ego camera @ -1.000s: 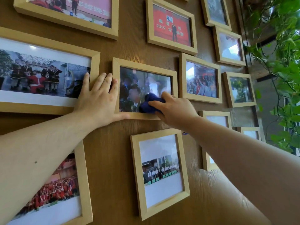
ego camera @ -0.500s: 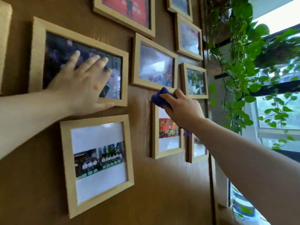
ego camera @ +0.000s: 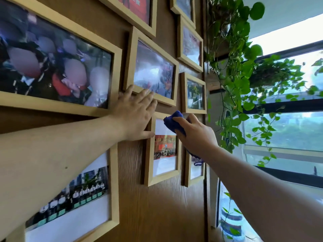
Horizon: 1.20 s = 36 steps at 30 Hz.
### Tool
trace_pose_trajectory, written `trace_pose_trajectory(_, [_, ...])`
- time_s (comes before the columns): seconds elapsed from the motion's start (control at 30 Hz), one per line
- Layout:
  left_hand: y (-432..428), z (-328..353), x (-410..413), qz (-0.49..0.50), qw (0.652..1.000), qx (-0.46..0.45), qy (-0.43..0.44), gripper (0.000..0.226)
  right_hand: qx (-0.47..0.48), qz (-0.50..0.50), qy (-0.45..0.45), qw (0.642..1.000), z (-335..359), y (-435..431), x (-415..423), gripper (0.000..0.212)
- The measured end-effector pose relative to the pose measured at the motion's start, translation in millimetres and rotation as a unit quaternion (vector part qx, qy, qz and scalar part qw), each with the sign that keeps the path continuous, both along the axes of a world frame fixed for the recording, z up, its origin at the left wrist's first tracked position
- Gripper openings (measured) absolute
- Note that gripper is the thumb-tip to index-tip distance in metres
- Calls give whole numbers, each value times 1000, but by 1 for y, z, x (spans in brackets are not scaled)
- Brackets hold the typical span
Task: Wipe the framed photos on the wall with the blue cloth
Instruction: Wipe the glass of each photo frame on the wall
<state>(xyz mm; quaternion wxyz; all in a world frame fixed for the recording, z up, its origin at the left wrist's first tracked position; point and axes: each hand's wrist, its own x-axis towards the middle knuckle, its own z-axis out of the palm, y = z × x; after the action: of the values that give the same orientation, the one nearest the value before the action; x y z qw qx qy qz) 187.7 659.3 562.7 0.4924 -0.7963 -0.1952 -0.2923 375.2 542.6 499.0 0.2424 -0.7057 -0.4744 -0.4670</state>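
Several light wooden photo frames hang on a brown wood-grain wall (ego camera: 157, 206). My right hand (ego camera: 195, 135) is shut on the blue cloth (ego camera: 173, 121) and presses it against the upper glass of a small upright frame (ego camera: 164, 161). My left hand (ego camera: 136, 114) lies flat on the wall with fingers spread, its fingertips on the lower edge of a landscape frame (ego camera: 152, 67) and its thumb at the small upright frame's left edge. A tail of the cloth (ego camera: 197, 161) hangs below my right wrist.
A large landscape frame (ego camera: 57, 63) hangs at the upper left and a big upright frame (ego camera: 111, 189) below my left forearm. Smaller frames (ego camera: 194, 93) line the wall's right edge. Trailing green vines (ego camera: 234, 81) hang beside a window (ego camera: 288, 128) on the right.
My view has swung right along the wall. My right hand carried the cloth from the dark landscape photo to the small upright frame. My left hand shifted right to the neighbouring frame's lower edge.
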Motion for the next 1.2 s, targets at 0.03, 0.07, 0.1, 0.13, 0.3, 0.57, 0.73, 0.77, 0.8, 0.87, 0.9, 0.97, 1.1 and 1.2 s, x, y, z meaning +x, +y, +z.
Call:
trace_pose_trajectory(0.03, [2, -2, 7, -6, 1000, -3, 5, 103, -1, 2, -1, 1000, -1, 4, 1, 38])
trace_pose_trajectory(0.07, [3, -4, 13, -10, 1000, -6, 11, 103, 0, 5, -4, 1000, -3, 9, 2, 39])
trace_pose_trajectory(0.1, [5, -6, 18, -13, 1000, -9, 15, 104, -1, 9, -7, 1000, -4, 12, 3, 39])
trace_pose_trajectory(0.13, [7, -8, 23, -12, 1000, -12, 17, 104, -3, 15, -11, 1000, -5, 17, 4, 40])
trace_pose_trajectory(0.3, [19, -13, 38, 22, 999, 2, 34, 106, -13, 64, -39, 997, -13, 40, 14, 40])
trace_pose_trajectory(0.57, [28, -16, 40, 52, 998, -4, 26, 105, 4, 96, 12, 995, -27, 61, 63, 43])
trace_pose_trajectory(0.73, [23, -18, 41, 53, 998, -22, 10, 103, 30, 74, 101, 992, -39, 65, 94, 38])
trace_pose_trajectory(0.77, [23, -18, 41, 52, 998, -29, 8, 102, 30, 86, 107, 990, -39, 67, 92, 38])
trace_pose_trajectory(0.8, [22, -18, 42, 53, 998, -33, 7, 102, 27, 109, 116, 987, -38, 68, 88, 39])
trace_pose_trajectory(0.87, [22, -18, 43, 59, 998, -34, 5, 102, 13, 160, 112, 981, -39, 70, 76, 42])
trace_pose_trajectory(0.9, [22, -18, 44, 62, 997, -34, 3, 102, 3, 175, 91, 980, -39, 70, 69, 44])
trace_pose_trajectory(0.97, [21, -19, 44, 69, 997, -38, 1, 102, -16, 195, 27, 980, -41, 69, 56, 46])
trace_pose_trajectory(1.1, [20, -19, 44, 71, 996, -46, -4, 101, -44, 187, -33, 981, -49, 65, 59, 47])
trace_pose_trajectory(1.2, [19, -19, 45, 73, 996, -48, -7, 102, -44, 140, 12, 989, -60, 58, 84, 46])
